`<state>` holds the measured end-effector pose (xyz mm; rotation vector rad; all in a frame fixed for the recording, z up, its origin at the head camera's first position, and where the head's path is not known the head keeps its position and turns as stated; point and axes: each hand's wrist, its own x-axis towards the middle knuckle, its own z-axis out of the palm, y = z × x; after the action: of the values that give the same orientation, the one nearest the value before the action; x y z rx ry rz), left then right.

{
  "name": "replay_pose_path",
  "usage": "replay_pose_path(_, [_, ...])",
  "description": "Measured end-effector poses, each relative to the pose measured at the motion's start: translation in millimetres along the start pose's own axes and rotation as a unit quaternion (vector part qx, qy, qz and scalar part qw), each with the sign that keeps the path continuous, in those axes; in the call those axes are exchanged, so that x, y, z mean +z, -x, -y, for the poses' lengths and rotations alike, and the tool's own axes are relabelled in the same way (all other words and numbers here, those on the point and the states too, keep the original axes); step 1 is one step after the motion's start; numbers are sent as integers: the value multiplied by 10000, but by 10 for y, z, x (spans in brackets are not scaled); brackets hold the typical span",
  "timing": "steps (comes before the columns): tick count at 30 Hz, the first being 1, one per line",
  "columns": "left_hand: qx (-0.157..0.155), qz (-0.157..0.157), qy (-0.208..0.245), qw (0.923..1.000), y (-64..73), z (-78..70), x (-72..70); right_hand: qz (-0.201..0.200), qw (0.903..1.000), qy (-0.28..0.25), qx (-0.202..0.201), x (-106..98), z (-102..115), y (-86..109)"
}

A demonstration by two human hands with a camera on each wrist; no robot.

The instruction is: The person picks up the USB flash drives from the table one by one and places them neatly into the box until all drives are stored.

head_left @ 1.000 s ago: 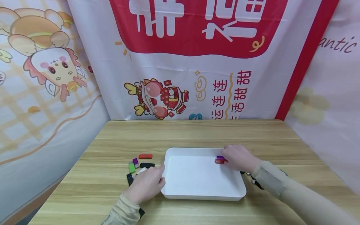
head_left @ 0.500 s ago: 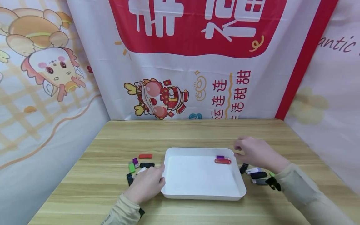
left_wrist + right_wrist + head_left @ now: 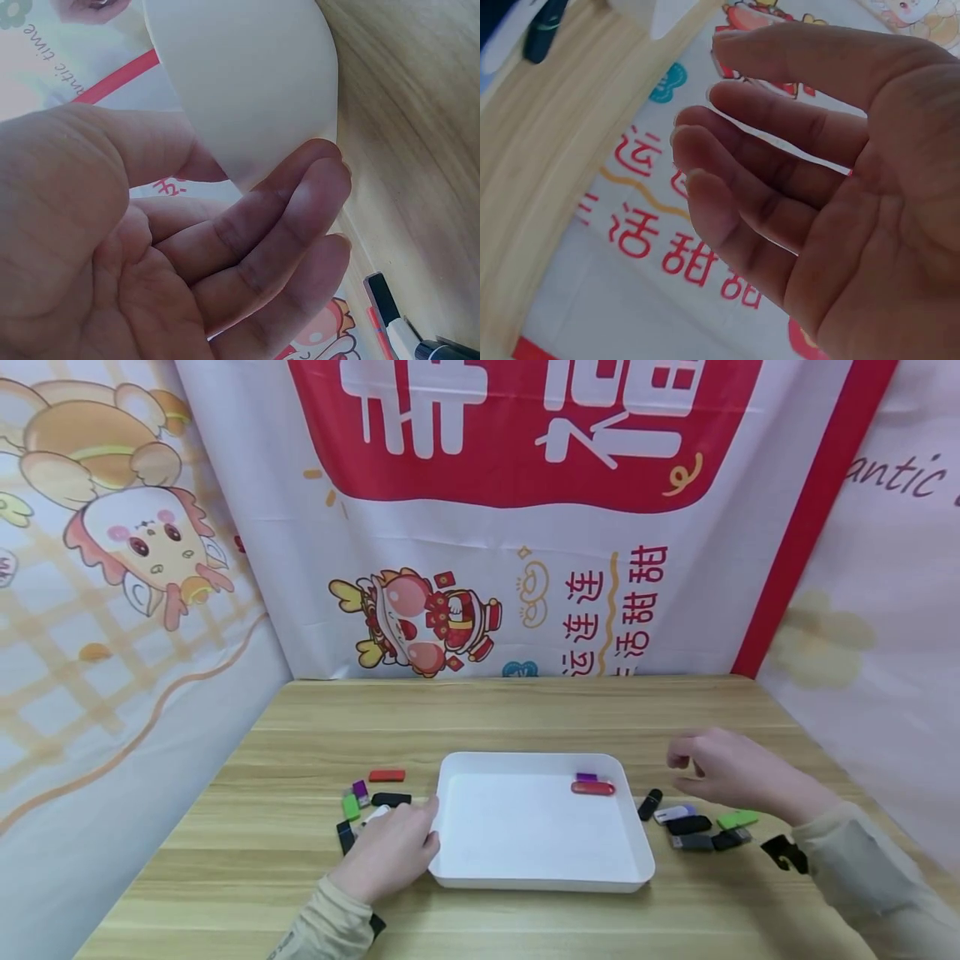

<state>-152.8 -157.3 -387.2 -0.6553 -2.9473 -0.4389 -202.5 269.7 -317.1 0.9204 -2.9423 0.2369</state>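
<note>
My left hand [image 3: 393, 852] pinches the left wall of a white tray [image 3: 540, 887]; in the left wrist view the thumb [image 3: 161, 142] lies on one side of the wall and the fingers [image 3: 300, 202] on the other. Inside the tray, near its back right corner, a red USB flash drive [image 3: 592, 788] lies in front of a purple USB flash drive [image 3: 587, 777]. My right hand [image 3: 738, 774] hangs in the air right of the tray, its fingers loosely bent. Nothing is in its palm [image 3: 877, 240] in the right wrist view.
Right of the tray lie several USB flash drives: black [image 3: 651, 804], white and purple [image 3: 676, 812], grey [image 3: 692, 842], green [image 3: 738, 819]. Left of it are others: red [image 3: 387, 776], purple [image 3: 361, 792], green [image 3: 351, 807], black [image 3: 392, 799]. A printed cloth [image 3: 450, 535] hangs behind the table.
My right hand has let go of the red flash drive in the tray, then moved right over the rim, uncovering the drives there. The left hand stays at the tray.
</note>
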Motion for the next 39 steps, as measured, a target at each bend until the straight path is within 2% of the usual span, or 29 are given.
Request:
replay_pose_path(3, [-4, 8, -18, 10000, 2, 3, -1, 83, 9999, -114, -47, 33, -92, 69])
replay_pose_path(12, [-111, 150, 44, 9998, -3, -1, -17, 115, 9975, -441, -541, 157, -402, 291])
replay_pose_path(19, [15, 16, 19, 10000, 2, 9, -4, 268, 9936, -737, -819, 277, -609, 471])
replay_pose_path(23, [13, 48, 84, 10000, 7, 10, -3, 316, 9913, -877, -925, 364, -698, 557])
replay_pose_path(28, [-15, 85, 77, 9999, 5, 4, -17, 147, 9907, -898, -1014, 439, -777, 639])
replay_pose_path(34, [9, 9, 15, 10000, 10, 3, -24, -433, 9850, -749, -1496, 538, -857, 679])
replay_pose_path(39, [25, 1, 18, 10000, 14, -8, -26, -505, 9860, -662, -1445, 594, -887, 701])
